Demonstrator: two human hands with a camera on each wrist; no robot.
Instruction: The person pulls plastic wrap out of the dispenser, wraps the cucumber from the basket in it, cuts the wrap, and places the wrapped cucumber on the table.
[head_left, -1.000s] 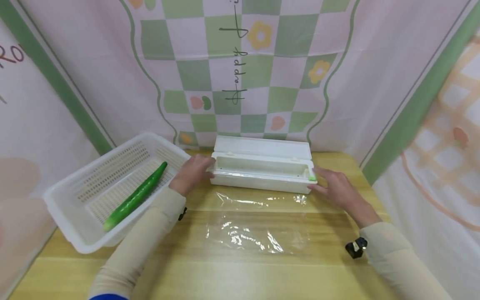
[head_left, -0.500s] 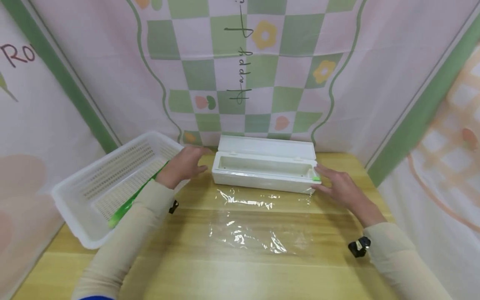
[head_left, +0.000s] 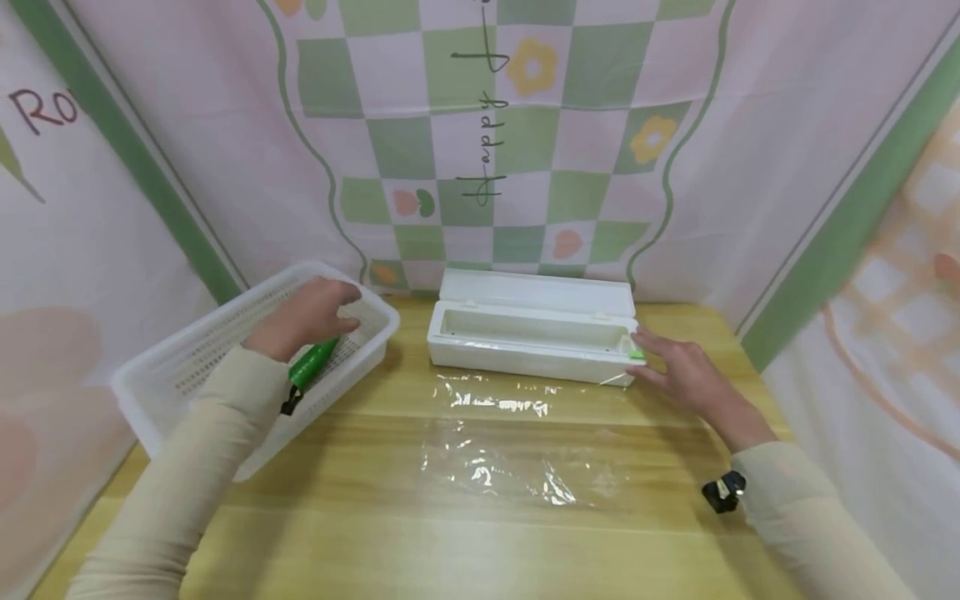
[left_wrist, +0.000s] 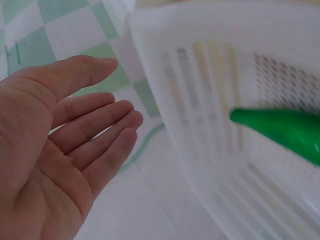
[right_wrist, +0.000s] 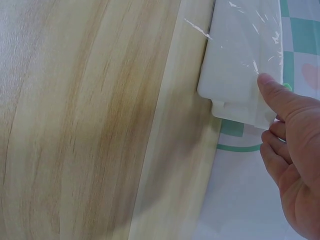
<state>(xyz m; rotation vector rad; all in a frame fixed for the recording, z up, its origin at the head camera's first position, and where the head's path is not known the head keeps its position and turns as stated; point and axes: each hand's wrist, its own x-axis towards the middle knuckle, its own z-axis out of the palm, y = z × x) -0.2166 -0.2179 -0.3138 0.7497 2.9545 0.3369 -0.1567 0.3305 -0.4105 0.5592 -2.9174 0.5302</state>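
Note:
My left hand (head_left: 303, 315) hangs over the white slotted basket (head_left: 382, 337), palm facing in and fingers loosely spread, holding nothing. Below it lies a green cucumber (head_left: 313, 362), partly hidden by the hand and sleeve; its narrow end (left_wrist: 265, 125) shows in the left wrist view, apart from the fingers. My right hand (head_left: 686, 375) holds the right end of a long white cling film box (head_left: 525, 354), thumb on the front face (right_wrist: 235, 75) and fingers bent at its end. The box lid (head_left: 536, 292) is raised. A clear sheet of cling film (head_left: 517, 450) lies flat in front.
Everything stands on a wooden table (head_left: 480, 554). A patterned cloth (head_left: 517, 158) hangs close behind the box, with more cloth at both sides. A small green piece (head_left: 636, 354) sits on the box's right end.
My left hand has left the left end of the cling film box and moved left over the basket, above the cucumber. The right hand stays at the box's right end.

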